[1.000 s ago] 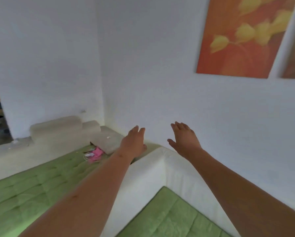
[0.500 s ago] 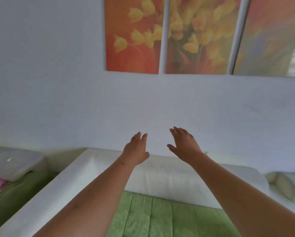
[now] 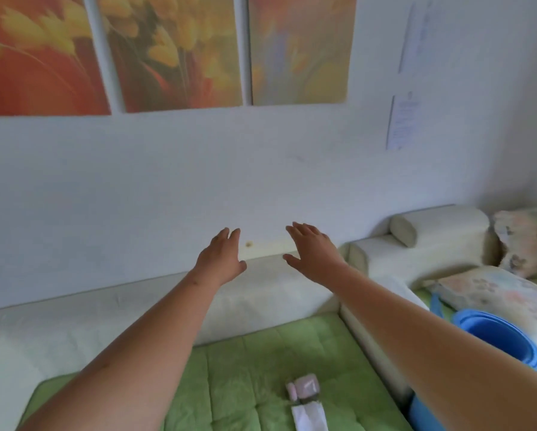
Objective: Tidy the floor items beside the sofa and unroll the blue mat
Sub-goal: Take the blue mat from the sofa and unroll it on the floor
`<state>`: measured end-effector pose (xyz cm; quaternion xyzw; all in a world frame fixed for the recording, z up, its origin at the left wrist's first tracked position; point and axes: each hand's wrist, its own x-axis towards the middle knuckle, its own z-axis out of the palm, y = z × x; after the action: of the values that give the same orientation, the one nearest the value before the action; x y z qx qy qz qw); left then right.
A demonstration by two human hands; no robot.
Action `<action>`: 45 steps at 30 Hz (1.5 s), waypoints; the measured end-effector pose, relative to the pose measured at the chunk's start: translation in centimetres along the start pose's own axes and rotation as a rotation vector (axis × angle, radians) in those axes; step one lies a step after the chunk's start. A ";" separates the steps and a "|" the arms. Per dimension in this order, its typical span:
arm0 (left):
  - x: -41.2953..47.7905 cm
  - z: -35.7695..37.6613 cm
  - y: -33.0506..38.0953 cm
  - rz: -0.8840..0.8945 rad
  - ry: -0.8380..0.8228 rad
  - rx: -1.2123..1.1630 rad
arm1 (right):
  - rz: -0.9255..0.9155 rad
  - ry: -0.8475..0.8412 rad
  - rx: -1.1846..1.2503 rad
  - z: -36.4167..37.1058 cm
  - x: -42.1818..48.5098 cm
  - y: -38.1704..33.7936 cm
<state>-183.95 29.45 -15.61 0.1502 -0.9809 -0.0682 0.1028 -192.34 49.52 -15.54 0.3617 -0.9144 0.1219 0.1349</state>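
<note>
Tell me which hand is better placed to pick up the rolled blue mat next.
Probably the right. The blue mat lies on the right side, beside the right forearm. The right hand is open and empty; the left hand, also empty, would have to cross the body.

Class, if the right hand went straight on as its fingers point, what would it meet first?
The right hand would probably reach the white wall above the sofa backrest; depth unclear.

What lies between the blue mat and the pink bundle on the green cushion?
In the head view: the sofa's white ridge, with the person's right forearm reaching across in front.
</note>
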 end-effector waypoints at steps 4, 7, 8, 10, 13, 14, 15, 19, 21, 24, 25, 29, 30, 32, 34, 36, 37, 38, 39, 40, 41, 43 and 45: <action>2.3 3.7 7.9 0.061 -0.064 -0.021 | 0.072 -0.033 -0.026 -0.3 -2.9 9.2; 3.8 6.4 13.0 0.111 -0.112 -0.032 | 0.162 -0.042 -0.014 -0.4 -5.3 15.2; 4.4 7.4 14.9 0.132 -0.128 -0.041 | 0.201 -0.053 -0.014 -0.4 -6.3 17.3; 5.4 8.9 17.7 0.171 -0.152 -0.053 | 0.254 -0.069 -0.017 0.2 -7.9 20.7; 7.2 11.4 21.9 0.241 -0.190 -0.055 | 0.338 -0.118 -0.024 1.6 -10.1 25.6; 7.8 12.3 23.0 0.271 -0.207 -0.055 | 0.365 -0.139 -0.032 2.2 -10.6 27.0; 8.6 13.2 24.1 0.302 -0.228 -0.050 | 0.395 -0.157 -0.040 2.9 -11.1 28.6; 13.0 16.3 27.7 0.401 -0.314 -0.029 | 0.506 -0.218 -0.055 5.6 -12.1 34.1; 16.1 17.9 29.2 0.424 -0.348 -0.046 | 0.558 -0.240 -0.077 6.7 -12.0 36.7; 20.0 20.5 31.3 0.396 -0.406 -0.135 | 0.636 -0.291 -0.109 7.5 -12.0 40.1; 21.0 21.6 31.9 0.376 -0.439 -0.173 | 0.659 -0.304 -0.121 7.8 -12.0 41.1; 23.9 27.1 34.4 0.321 -0.613 -0.222 | 0.770 -0.354 -0.142 8.7 -12.6 44.7; 24.3 28.6 35.3 0.313 -0.653 -0.218 | 0.797 -0.365 -0.144 8.8 -13.0 45.5; 24.4 30.9 36.8 0.287 -0.725 -0.230 | 0.837 -0.384 -0.143 9.0 -13.5 46.7; 24.4 33.3 39.0 0.284 -0.801 -0.249 | 0.882 -0.414 -0.141 9.2 -14.2 48.2; 24.0 35.1 40.8 0.279 -0.861 -0.250 | 0.909 -0.437 -0.138 9.5 -14.7 49.6; 23.8 36.0 41.7 0.274 -0.882 -0.248 | 0.921 -0.446 -0.132 9.7 -14.8 50.4; 23.7 36.8 42.7 0.266 -0.898 -0.247 | 0.932 -0.452 -0.126 10.0 -14.9 51.4; 23.7 37.7 43.7 0.255 -0.912 -0.248 | 0.938 -0.457 -0.121 10.3 -15.0 52.4; 23.7 38.5 44.7 0.243 -0.929 -0.248 | 0.942 -0.467 -0.114 10.7 -15.1 53.4; 23.6 39.2 45.5 0.233 -0.950 -0.252 | 0.943 -0.477 -0.105 11.1 -15.2 54.3; 23.7 40.9 47.6 0.214 -0.982 -0.264 | 0.938 -0.490 -0.078 12.2 -15.3 56.7; 23.7 42.1 49.3 0.192 -1.012 -0.278 | 0.924 -0.514 -0.055 13.2 -15.2 58.8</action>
<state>-229.24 73.07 -43.99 -0.0068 -0.8990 -0.2516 -0.3583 -224.53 96.51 -40.30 -0.0642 -0.9849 0.0519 -0.1519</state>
